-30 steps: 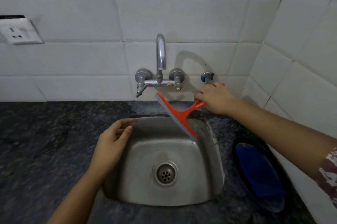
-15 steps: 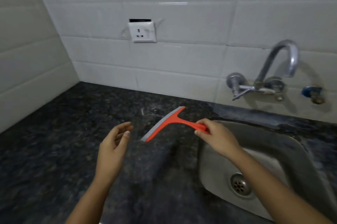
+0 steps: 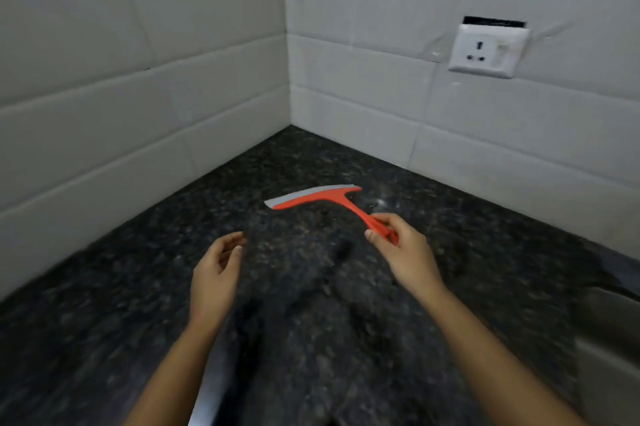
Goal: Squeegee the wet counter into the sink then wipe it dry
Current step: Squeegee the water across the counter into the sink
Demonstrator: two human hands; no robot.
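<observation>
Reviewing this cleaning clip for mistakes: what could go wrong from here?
The right hand pinches the squeegee only by its handle end, so the blade may skip and leave streaks. The sink lies far right; a short stroke could strand water on the counter.

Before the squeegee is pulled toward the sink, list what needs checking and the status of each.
1. Grip: right hand pinches the handle of the squeegee: ok.
2. Blade flat against the counter: cannot tell, since contact does not show from this angle.
3. Left hand out of the stroke: it hovers open on the side away from the sink: ok.
4. Path to the sink: nothing lies on the counter between them: ok.
5. Water left to push: cannot tell, because the dark speckled surface is blurred.
</observation>
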